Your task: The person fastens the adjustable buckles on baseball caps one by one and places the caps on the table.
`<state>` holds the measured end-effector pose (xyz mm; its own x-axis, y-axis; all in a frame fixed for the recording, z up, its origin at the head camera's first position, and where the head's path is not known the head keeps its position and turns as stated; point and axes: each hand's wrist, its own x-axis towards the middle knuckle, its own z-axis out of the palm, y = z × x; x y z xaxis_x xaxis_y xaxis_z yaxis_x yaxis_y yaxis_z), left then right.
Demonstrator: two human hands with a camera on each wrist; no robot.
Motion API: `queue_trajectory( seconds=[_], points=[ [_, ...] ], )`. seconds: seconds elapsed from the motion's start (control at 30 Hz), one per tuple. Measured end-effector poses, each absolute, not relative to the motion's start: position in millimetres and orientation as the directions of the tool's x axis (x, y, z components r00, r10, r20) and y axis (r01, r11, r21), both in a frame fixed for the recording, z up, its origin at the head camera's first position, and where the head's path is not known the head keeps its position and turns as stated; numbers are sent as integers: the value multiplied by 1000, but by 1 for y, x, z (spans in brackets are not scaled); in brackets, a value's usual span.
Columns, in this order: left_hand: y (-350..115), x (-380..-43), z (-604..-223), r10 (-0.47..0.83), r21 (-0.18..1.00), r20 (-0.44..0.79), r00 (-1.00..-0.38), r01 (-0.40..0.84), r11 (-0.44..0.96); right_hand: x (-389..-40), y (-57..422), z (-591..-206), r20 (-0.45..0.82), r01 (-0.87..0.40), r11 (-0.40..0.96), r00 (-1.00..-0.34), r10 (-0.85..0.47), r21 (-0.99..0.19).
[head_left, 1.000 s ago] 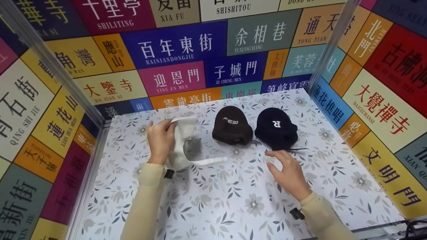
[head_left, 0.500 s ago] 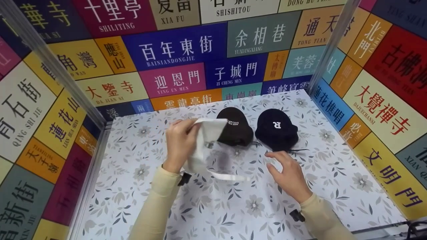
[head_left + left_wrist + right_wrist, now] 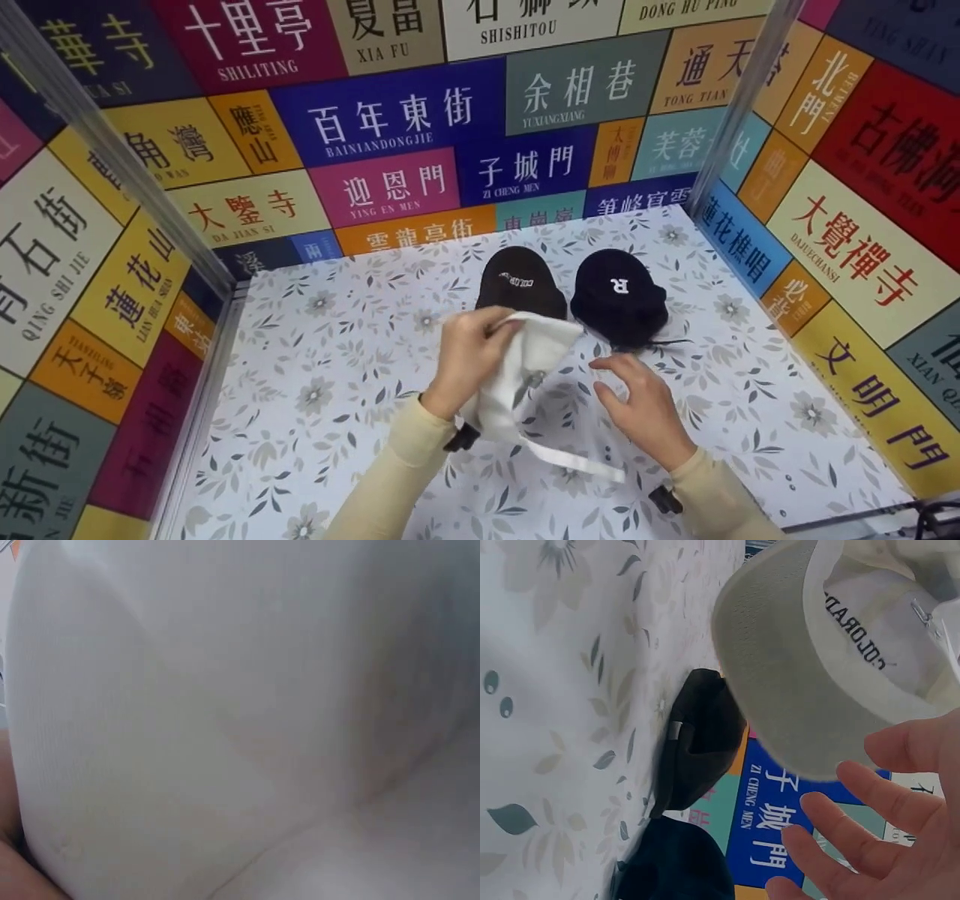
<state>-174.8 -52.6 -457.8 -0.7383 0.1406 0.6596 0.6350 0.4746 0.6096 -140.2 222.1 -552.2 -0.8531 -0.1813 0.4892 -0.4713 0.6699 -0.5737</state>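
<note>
My left hand (image 3: 472,356) pinches a white baseball cap (image 3: 499,405) by its upper edge, holding it above the table with a strap hanging toward the lower right. White fabric of the cap (image 3: 165,720) fills the left wrist view. In the right wrist view the cap's brim (image 3: 772,660) and its inside with dark lettering show. My right hand (image 3: 645,405) hovers to the right of it, fingers spread and holding nothing. Behind stand a dark brown cap (image 3: 521,281), partly covered by the left hand and white cap, and a navy cap (image 3: 616,304) with a white R.
The table (image 3: 360,465) wears a white cover with grey leaves and flowers. Panels with Chinese street names (image 3: 390,112) wall it in at the back and both sides. Black cables (image 3: 937,517) lie at the lower right corner.
My left hand has carried the white cap rightward and nearer to me, toward the right hand. The right hand and the two dark caps have hardly moved.
</note>
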Motion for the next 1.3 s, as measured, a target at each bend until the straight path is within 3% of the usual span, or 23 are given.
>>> queue_trajectory(
  seconds=[0.33,0.47,0.57,0.67,0.77,0.83,0.93,1.07,1.17,1.3],
  points=[
    [-31,-182,-486,154,666,580,-800,574,475,-133,210,-571,548,-562,649,-796,-257,-513],
    [-29,-185,-490,141,665,574,-807,560,495,-132,198,-574,473,-568,498,-822,-317,-655],
    [-28,-187,-492,138,661,569,-811,551,509,-132,189,-572,330,-447,257,-859,-391,-857],
    [-27,-188,-493,145,658,556,-818,540,525,-130,183,-566,194,-214,-8,-872,-449,-977],
    [-26,-188,-494,144,654,548,-824,529,540,-126,180,-558,110,2,-234,-880,-462,-972],
    [-26,-188,-495,143,653,549,-824,529,541,-122,178,-553,85,70,-342,-905,-418,-937],
    [-26,-187,-496,142,644,559,-817,535,546,-116,175,-548,123,10,-424,-951,-284,-906],
    [-25,-188,-494,144,621,579,-803,548,561,-110,170,-538,241,-182,-395,-965,-105,-901],
    [-23,-188,-493,145,600,593,-792,554,577,-108,167,-529,370,-329,-317,-926,-76,-889],
    [-21,-188,-494,151,580,601,-784,559,593,-104,166,-512,555,-533,-171,-820,-141,-829]
  ],
)
